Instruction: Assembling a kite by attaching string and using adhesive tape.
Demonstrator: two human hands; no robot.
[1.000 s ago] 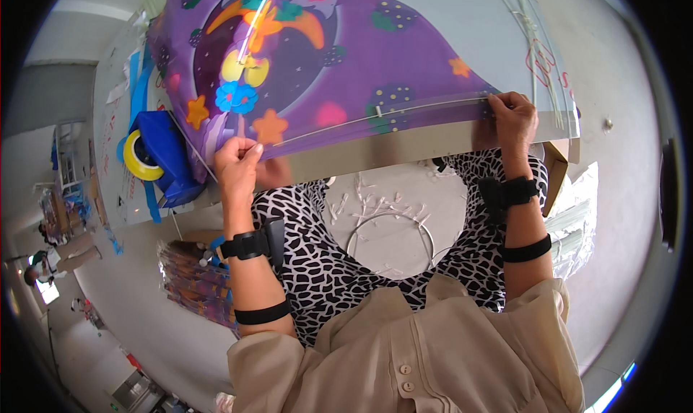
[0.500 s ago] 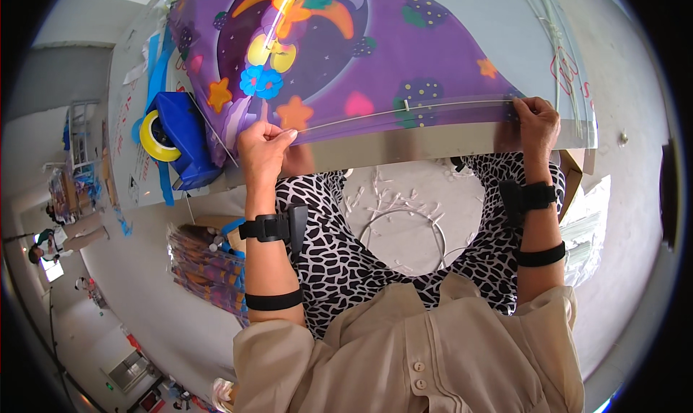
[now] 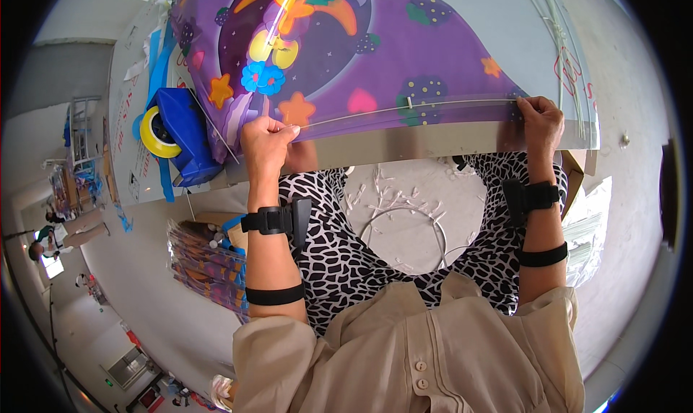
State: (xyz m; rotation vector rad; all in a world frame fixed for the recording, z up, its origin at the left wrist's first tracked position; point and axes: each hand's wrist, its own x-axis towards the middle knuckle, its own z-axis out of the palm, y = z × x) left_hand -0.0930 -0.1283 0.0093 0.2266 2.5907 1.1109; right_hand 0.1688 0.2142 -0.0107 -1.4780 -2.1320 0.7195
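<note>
A purple kite sail [image 3: 404,45] of thin glossy sheet, printed with stars, hearts, flowers and a moon, lies across the worktop. Along its near edge runs a slim white rod [image 3: 361,115] with a small pale clip on it. My left hand [image 3: 266,145] pinches the left part of this edge and rod between thumb and fingers. At the right corner, my right hand [image 3: 543,126] has the rod's other end between thumb and bent fingers. The rod bows slightly between the two hands. Under my fingertips, the exact ends of the rod are hidden.
A blue tape dispenser [image 3: 186,135] with a yellow roll stands left of the sail. Several thin pale rods [image 3: 552,23] lie at the far right of the worktop [image 3: 426,140]. Below are white scraps on the floor, bagged printed sheets [image 3: 206,265] and a person [image 3: 68,240] far left.
</note>
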